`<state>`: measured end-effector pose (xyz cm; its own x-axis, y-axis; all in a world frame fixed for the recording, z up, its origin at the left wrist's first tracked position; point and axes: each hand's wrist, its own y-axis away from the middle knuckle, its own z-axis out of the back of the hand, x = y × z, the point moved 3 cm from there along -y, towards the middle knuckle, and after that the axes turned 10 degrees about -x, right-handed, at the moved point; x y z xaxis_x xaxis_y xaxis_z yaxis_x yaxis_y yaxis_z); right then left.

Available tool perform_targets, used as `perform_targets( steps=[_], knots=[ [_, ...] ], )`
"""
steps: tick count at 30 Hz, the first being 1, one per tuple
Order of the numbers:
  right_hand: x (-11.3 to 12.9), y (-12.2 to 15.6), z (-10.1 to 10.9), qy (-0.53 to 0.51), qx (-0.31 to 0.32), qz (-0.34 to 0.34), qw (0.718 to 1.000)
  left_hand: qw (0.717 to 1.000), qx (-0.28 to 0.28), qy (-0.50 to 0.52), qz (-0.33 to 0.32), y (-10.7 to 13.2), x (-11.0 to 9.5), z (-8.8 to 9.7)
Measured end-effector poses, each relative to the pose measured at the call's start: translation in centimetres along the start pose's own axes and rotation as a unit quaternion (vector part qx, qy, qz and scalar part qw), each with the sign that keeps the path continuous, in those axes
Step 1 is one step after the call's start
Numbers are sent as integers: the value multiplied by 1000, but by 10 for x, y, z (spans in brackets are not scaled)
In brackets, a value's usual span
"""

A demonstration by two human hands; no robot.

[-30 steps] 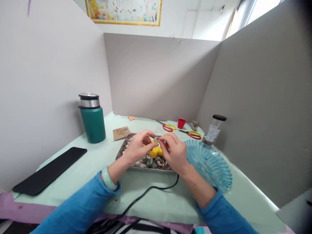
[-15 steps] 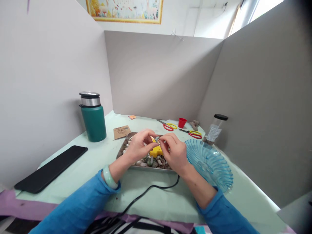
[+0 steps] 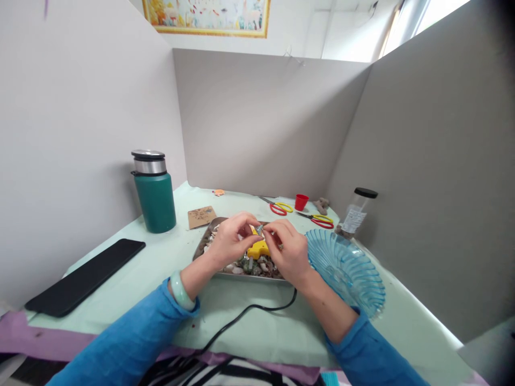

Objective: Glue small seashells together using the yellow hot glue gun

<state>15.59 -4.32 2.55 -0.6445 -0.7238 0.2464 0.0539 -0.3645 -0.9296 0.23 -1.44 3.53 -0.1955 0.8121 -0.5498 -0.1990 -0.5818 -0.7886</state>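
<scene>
My left hand [image 3: 233, 238] and my right hand [image 3: 288, 251] meet above a metal tray [image 3: 237, 277]. Pinched between the fingertips of both is a small grey-green piece [image 3: 259, 229], too small to name surely. Shells and small stones [image 3: 261, 266] fill the tray below. Among them lies a yellow glue gun [image 3: 258, 249], partly hidden by my hands. A black cord [image 3: 249, 307] runs from the tray's front right to the table edge.
On the left stand a green bottle [image 3: 155, 201] and a long black flat object [image 3: 86, 276]. A brown card [image 3: 201, 217] lies behind the tray. Scissors [image 3: 279, 209], more scissors [image 3: 319, 221], a red cup [image 3: 301, 202], a jar [image 3: 356, 214] and a blue glass plate [image 3: 350, 273] are rightward.
Both hands hold nearly the same pose, with the small piece still between their fingertips. The view has shifted very slightly.
</scene>
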Motion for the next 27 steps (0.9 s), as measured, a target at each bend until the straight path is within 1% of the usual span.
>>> perform_targets(
  steps=[5, 8, 10, 15, 17, 20, 23, 27],
  knots=[
    [0, 0, 0, -1, 3, -1, 1000, 1000, 0, -16, -13, 1, 0, 0],
    [0, 0, -1, 2, 3, -4, 1000, 1000, 7, -26, -8, 1, 0, 0],
    [-1, 0, -1, 1, -1, -7, 1000, 1000, 14, -26, 7, 0, 0, 1],
    [-2, 0, -1, -3, -3, -12, 1000, 997, 25, -10, 69, -1, -1, 1],
    [-1, 0, -1, -8, -4, -16, 1000, 996, 29, -4, 82, -1, -1, 1],
    [0, -2, 0, -29, -13, -36, 999, 995, 40, 1, 92, -1, -1, 1],
    [0, -2, 0, -63, -22, -70, 995, 995, 43, -6, 94, -1, 0, 0],
    [-1, -1, -2, -93, -8, -105, 990, 995, 37, 0, 96, -2, 4, -1]
  ],
)
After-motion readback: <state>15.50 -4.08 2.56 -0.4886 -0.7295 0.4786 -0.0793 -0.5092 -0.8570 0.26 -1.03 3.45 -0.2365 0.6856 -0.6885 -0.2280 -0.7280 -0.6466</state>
